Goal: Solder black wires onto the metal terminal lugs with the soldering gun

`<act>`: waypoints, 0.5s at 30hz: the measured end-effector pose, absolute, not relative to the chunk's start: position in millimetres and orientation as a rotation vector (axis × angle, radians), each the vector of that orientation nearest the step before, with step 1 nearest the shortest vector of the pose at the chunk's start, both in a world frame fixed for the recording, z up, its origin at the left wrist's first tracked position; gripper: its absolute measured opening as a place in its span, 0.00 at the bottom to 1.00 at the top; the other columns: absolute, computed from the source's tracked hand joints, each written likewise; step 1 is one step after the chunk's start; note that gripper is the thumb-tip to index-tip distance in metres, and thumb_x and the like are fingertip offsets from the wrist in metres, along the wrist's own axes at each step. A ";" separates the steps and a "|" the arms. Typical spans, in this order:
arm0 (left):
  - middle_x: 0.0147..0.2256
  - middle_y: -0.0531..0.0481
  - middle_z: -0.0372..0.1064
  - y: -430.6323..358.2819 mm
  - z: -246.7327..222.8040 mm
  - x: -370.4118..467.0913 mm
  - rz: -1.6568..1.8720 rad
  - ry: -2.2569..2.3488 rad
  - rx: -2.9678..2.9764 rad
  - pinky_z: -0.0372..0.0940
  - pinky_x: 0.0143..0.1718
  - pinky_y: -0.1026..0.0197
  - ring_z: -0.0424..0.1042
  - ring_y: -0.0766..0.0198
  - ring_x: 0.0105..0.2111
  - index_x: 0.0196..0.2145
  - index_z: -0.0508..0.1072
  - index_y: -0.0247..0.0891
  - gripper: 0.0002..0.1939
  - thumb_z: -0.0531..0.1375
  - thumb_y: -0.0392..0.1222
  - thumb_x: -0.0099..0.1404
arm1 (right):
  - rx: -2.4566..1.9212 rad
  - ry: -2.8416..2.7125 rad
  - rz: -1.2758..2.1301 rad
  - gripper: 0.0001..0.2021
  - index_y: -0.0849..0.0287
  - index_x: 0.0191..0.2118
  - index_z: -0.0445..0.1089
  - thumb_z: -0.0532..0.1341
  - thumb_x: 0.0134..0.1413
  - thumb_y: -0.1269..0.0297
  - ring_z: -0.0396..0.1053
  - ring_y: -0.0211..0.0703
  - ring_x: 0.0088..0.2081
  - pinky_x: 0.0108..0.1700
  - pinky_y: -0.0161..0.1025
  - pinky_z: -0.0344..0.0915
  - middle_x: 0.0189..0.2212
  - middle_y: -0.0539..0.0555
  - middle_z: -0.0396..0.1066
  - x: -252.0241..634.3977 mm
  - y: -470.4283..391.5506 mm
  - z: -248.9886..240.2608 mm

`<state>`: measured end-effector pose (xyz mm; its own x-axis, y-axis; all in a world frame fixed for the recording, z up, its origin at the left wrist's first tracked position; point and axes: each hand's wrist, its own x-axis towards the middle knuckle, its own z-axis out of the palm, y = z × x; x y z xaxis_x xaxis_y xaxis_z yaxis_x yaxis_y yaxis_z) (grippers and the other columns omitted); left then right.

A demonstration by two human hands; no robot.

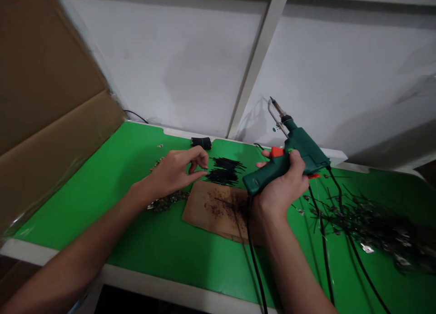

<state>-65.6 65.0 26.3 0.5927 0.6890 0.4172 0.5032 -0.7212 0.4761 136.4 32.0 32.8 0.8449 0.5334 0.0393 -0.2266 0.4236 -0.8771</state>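
Observation:
My right hand point(281, 189) grips a green soldering gun point(299, 153) with a red trigger, its metal tip pointing up and away toward the wall. Thumb and fingers of my left hand point(180, 166) come together in a pinch; what lies between them, if anything, is too small to make out. Just right of that hand are short black wires point(223, 174) in two loose piles. A scorched piece of brown cardboard point(200, 209) lies below both hands, with one dark wire across it. Partly behind my left wrist is a heap of small metal parts point(168, 200).
A bundle of black wires point(201, 143) rests near the wall. On the right spreads a blurred tangle of wires with metal tabs point(381, 228). Black cables point(325, 250) run down the green tabletop point(153, 264). Tall cardboard point(57, 119) borders the left side.

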 end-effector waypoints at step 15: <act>0.27 0.56 0.69 49.3 26.1 -57.2 0.852 0.979 2.432 0.64 0.32 0.67 0.72 0.68 0.29 0.32 0.67 0.39 0.12 0.57 0.45 0.72 | -1.021 -0.336 0.497 0.10 0.59 0.32 0.68 0.61 0.53 0.56 0.66 0.36 0.17 0.17 0.31 0.60 0.24 0.51 0.75 136.3 31.0 32.5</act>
<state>-57.2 49.3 26.1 0.5732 0.7195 0.3921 0.4876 -0.6841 0.5425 136.3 31.0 32.5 0.8401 0.5411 0.0374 -0.2364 0.4273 -0.8726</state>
